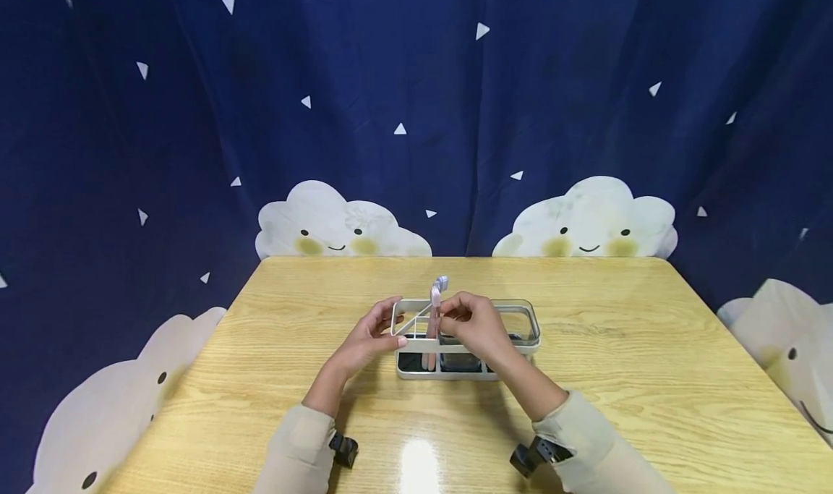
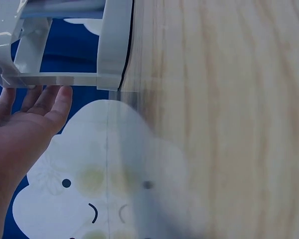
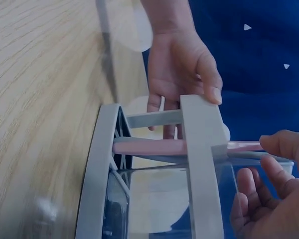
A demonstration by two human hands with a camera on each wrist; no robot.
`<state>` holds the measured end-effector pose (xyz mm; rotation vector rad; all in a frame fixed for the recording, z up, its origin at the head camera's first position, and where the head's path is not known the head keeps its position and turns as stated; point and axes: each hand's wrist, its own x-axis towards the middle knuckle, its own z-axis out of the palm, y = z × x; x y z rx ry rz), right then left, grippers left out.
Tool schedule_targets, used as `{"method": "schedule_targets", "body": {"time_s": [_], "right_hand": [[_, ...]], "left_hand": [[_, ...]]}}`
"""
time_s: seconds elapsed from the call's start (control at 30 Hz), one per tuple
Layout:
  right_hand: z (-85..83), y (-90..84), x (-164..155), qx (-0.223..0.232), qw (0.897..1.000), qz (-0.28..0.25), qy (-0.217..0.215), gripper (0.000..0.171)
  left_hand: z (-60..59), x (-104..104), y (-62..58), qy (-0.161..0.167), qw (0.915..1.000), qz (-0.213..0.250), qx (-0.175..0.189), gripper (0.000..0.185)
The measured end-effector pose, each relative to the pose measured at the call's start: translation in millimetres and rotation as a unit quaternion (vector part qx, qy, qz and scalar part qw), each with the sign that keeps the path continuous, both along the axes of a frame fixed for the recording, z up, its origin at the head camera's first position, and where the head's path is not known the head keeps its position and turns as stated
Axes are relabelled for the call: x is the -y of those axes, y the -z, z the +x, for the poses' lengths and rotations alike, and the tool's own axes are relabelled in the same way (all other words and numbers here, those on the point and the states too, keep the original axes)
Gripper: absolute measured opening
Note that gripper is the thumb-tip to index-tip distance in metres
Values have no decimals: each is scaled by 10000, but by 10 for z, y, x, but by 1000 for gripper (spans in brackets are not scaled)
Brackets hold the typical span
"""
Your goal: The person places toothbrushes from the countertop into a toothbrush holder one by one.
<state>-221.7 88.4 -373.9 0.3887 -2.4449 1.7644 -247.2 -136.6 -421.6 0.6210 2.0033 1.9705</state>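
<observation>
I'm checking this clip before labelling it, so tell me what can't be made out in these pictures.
- Head view: the pink toothbrush has its lower end behind the organizer rail; the bristles are too small to read.
- Left wrist view: the left hand shows, but the toothbrush lies outside the frame.
- Right wrist view: the right hand is cut by the edge, and the brush head lies beyond the frame.

Both forearms reach forward, sleeves at the wrists. The left hand (image 1: 367,338) lies open, fingers straight, thumb on top. Just beside it, the right hand (image 1: 473,324) curls its fingers in a pinch.
</observation>
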Motion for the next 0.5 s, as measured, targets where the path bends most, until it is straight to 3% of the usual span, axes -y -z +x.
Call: {"method": "schedule_targets", "body": {"time_s": [0.1,0.37,0.5], "right_hand": [[23,-12,-33,-3,10000,-8,90,12],[141,-42,-219,-363,9986,136,350,17],[248,-128,-364,-444,9973,338,481,18]], "left_hand": [[40,9,-44,-64,10000,17,-35,74],[-49,40,117,-323,9990,-91,-294,73],[24,27,11,-291,9988,-190,-335,78]]}}
